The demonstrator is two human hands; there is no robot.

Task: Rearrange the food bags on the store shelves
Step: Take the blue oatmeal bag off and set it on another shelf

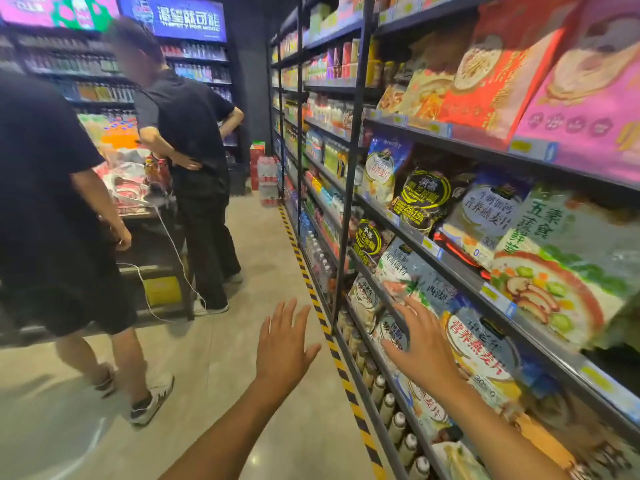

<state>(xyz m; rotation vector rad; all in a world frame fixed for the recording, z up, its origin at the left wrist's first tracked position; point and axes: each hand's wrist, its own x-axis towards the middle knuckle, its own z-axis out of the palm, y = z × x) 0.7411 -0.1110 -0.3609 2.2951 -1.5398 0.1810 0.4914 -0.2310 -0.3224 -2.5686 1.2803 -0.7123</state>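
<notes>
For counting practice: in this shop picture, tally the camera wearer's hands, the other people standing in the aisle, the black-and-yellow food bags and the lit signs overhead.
hands: 2 (left hand, right hand)
people in the aisle: 2
black-and-yellow food bags: 2
lit signs: 2
Total: 8

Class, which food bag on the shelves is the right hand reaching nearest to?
The blue oat bag with red lettering, directly beside the right hand; the other bags sit farther off.

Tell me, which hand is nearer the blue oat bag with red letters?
Right. The right hand is spread open just beside the blue oat bag; the left hand hovers open over the aisle, farther left.
</notes>
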